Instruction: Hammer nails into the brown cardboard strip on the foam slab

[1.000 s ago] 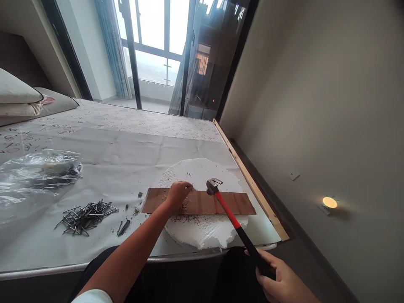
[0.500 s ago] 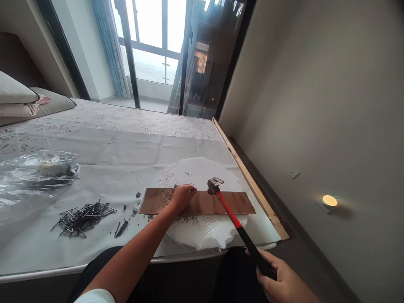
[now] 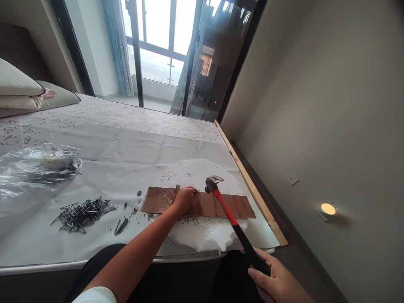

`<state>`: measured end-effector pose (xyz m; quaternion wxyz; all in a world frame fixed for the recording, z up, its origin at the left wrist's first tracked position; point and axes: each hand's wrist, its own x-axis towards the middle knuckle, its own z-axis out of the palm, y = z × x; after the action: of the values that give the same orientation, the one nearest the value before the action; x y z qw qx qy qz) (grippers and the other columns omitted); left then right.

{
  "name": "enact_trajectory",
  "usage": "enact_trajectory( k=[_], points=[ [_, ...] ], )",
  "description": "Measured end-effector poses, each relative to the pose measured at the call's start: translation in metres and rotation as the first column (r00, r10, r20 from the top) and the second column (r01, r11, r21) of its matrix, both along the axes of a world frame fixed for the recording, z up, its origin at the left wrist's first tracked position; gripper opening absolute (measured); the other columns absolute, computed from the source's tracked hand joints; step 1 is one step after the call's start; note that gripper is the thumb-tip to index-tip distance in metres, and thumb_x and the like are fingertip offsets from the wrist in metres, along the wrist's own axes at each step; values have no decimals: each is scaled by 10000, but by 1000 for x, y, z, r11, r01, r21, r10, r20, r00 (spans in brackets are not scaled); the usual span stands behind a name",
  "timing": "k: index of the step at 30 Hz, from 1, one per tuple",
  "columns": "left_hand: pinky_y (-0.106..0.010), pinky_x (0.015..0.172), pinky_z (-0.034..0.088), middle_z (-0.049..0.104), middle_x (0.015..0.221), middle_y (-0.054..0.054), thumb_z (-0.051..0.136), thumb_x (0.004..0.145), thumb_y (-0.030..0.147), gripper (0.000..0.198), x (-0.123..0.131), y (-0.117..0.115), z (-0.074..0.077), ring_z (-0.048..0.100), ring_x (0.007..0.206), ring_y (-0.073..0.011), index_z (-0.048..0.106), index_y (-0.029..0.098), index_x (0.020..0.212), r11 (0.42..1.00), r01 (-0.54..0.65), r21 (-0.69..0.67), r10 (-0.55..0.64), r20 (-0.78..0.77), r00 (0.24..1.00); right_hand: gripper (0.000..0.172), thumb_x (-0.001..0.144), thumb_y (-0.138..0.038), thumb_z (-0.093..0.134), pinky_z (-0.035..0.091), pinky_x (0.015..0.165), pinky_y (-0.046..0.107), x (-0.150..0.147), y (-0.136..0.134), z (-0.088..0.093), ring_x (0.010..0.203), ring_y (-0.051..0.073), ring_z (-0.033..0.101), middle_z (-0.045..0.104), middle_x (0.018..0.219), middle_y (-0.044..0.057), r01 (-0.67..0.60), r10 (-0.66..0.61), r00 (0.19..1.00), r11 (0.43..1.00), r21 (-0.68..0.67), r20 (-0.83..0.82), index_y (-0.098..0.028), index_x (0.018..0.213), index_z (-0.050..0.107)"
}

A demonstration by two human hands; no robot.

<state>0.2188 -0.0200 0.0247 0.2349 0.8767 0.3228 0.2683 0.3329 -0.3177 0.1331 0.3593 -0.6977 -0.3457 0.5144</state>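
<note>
Holding the hammer (image 3: 226, 209) by the lower end of its black handle, the right hand (image 3: 272, 272) has its grip wrapped firmly round the shaft, with the metal claw head hanging out over the board (image 3: 238, 206). The head is likely the heavy part, so that low hold should suit a swing but make fine control harder; the black section looks rubbery and unlikely to slip, while the red neck above it seems smoother. The left hand (image 3: 186, 199) rests on the board, its fingertips near the far edge; whether they meet or pinch something is too small to tell. The board, a brown, thin-looking strip pitted towards its left end, lies flat across the white foam (image 3: 190, 169), on a grey sheet (image 3: 132, 151) spread over the bed (image 3: 148, 120). It looks stiff and fairly light, perhaps apt to splinter, and best steadied by its long edges or flat face. The foam seems light and brittle, its round outline ragged at the near side. Slim, hard nails (image 3: 84, 214) lie tangled left of the board, near a crinkled clear bag (image 3: 44, 168).
</note>
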Motion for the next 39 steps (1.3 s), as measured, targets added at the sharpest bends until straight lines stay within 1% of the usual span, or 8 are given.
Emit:
enact_trajectory(
  k=[4, 7, 14, 19, 25, 31, 36, 39],
  points=[
    [-254, 698, 440, 697, 827, -64, 514, 781, 174, 205, -1, 1, -4, 611, 752, -163, 719, 170, 773, 1000, 13, -16, -13, 13, 1000, 760, 751, -587, 530, 225, 343, 170, -1, 12, -9, 333, 48, 235, 300, 428, -131, -46, 49, 992, 999, 29, -118, -89, 1297, 351],
    [-243, 672, 430, 688, 793, -58, 514, 774, 177, 205, -2, 1, -6, 602, 726, -157, 717, 169, 746, 1000, -3, -14, 2, -18, 1000, 792, 724, -592, 557, 204, 323, 176, -2, 19, -16, 321, 47, 241, 313, 434, -129, -65, 66, 983, 998, 14, -173, -89, 1298, 345],
    [-247, 686, 425, 687, 806, -62, 518, 765, 169, 197, -2, -1, -6, 601, 751, -168, 714, 166, 754, 1000, 5, -25, -5, -31, 999, 751, 725, -619, 540, 250, 366, 192, -3, 20, -8, 357, 58, 292, 328, 462, -108, -35, 36, 998, 999, 20, -58, -101, 1251, 403],
    [-250, 656, 414, 676, 773, -67, 517, 768, 177, 195, -2, 0, -7, 596, 714, -170, 707, 160, 730, 1000, -15, -6, 15, -43, 999, 815, 695, -610, 566, 239, 351, 197, -8, 25, -13, 333, 61, 271, 316, 426, -126, -62, 59, 992, 998, -27, -108, -66, 1263, 353],
    [-251, 684, 415, 669, 754, -65, 509, 763, 152, 203, -3, 0, -6, 593, 719, -164, 701, 154, 699, 1000, 24, 19, -22, -64, 998, 740, 750, -581, 535, 244, 381, 197, -8, 22, 1, 359, 60, 266, 329, 415, -120, -37, 37, 999, 999, 23, -32, -89, 1270, 351],
    [-256, 663, 416, 673, 757, -66, 501, 780, 187, 217, -3, -1, -7, 593, 709, -169, 708, 167, 720, 1000, -3, 25, 5, -83, 997, 756, 681, -579, 583, 215, 339, 196, -10, 24, -12, 330, 57, 257, 316, 409, -119, -39, 39, 995, 999, 1, -88, -86, 1233, 426],
    [-257, 685, 428, 674, 772, -68, 494, 773, 168, 218, -5, -3, -5, 598, 727, -172, 706, 165, 721, 1000, 20, 3, -20, -73, 997, 757, 743, -558, 540, 261, 375, 198, -13, 23, 0, 362, 66, 284, 328, 432, -113, 1, 0, 1000, 1000, 31, -21, -81, 1300, 357],
    [-258, 695, 432, 670, 765, -65, 500, 762, 162, 211, -5, -3, -4, 596, 721, -170, 706, 173, 720, 1000, 9, -9, -10, -65, 998, 744, 719, -547, 551, 226, 362, 197, -15, 25, 0, 337, 62, 257, 309, 395, -122, -8, 8, 1000, 1000, -10, -25, -70, 1268, 396]
  ],
)
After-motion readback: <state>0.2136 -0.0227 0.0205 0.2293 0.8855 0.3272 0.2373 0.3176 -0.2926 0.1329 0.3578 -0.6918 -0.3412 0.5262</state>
